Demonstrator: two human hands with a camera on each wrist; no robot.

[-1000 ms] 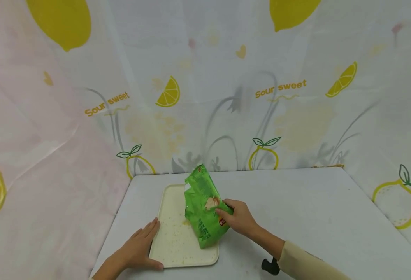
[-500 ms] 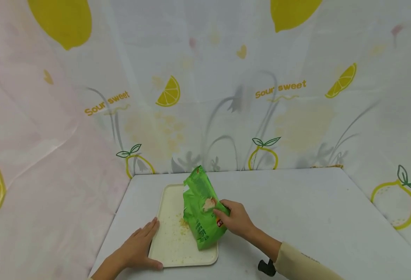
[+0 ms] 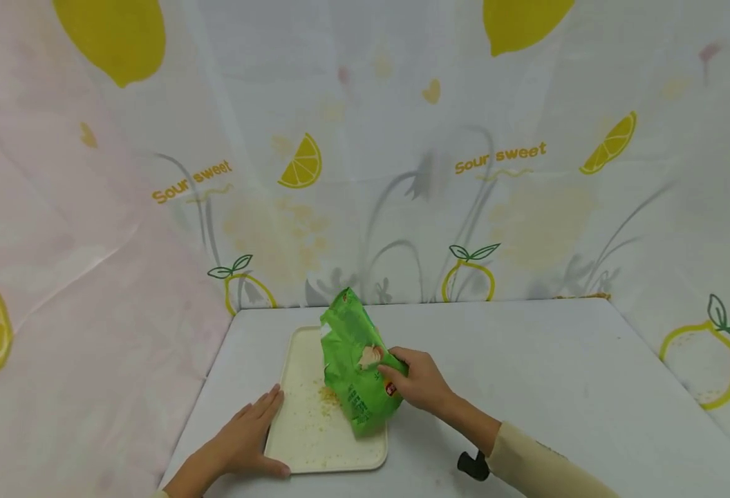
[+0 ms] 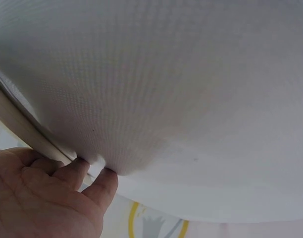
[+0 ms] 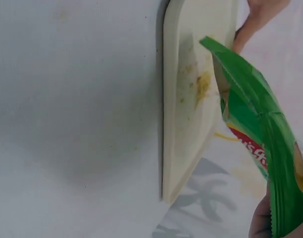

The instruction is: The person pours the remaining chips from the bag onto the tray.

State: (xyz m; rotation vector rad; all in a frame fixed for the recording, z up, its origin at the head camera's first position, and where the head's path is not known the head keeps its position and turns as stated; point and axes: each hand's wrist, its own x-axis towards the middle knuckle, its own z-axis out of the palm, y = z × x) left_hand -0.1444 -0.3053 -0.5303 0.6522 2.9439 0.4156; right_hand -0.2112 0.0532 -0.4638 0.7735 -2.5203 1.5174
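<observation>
A green snack bag is held tilted above a cream tray. My right hand grips the bag by its right side, thumb in front. In the right wrist view the bag shows a gaping mouth toward the tray. Yellowish crumbs lie in a small heap near the tray's middle, with finer bits scattered around. My left hand rests at the tray's left edge, fingers stretched along it and thumb at the near corner. The left wrist view shows the left fingertips at the tray's rim.
The tray lies on a white table. A small black object sits by the right sleeve. Behind the table hangs a curtain printed with lemons.
The bag and right hand have shifted slightly left over the tray, and the bag's lower end has risen a little. More crumbs show on the tray. The left hand stays in place.
</observation>
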